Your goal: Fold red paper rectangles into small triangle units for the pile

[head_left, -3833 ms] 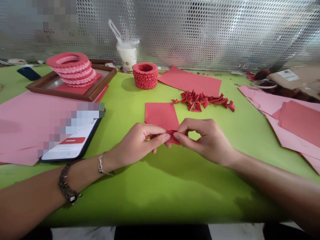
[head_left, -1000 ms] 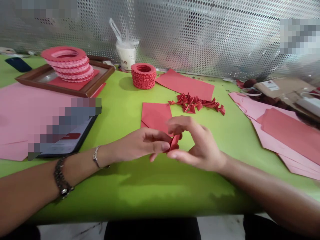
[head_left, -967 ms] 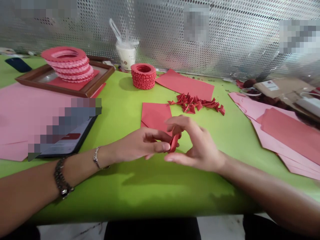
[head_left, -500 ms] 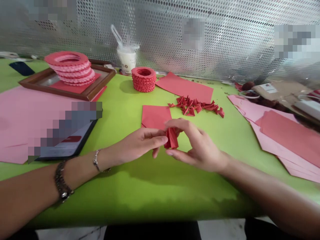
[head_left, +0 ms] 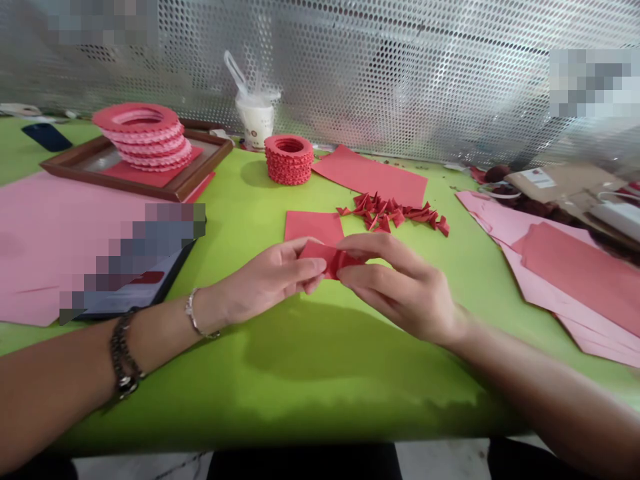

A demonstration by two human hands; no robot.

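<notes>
A small folded red paper (head_left: 331,259) is held between both hands above the green table (head_left: 300,407). My left hand (head_left: 275,273) pinches its left part between thumb and fingers. On the other side, my right hand (head_left: 400,283) grips the right end, its fingertips partly covering the paper. Just behind the hands lies a flat red paper square (head_left: 314,227). Several small folded red pieces (head_left: 385,211) form a loose pile behind my right hand.
A red ring stack (head_left: 289,160) and a white cup (head_left: 255,120) stand behind. At left are a pink-red ring stack (head_left: 145,137) on a wooden frame (head_left: 107,180), and a tablet (head_left: 135,287). Pink sheets (head_left: 545,287) lie at right, a red sheet (head_left: 373,177) at the back.
The paper in my hands has been opened out sideways from a narrow, fan-like bundle. My right fingers have closed in on its right end, and both hands have moved slightly up.
</notes>
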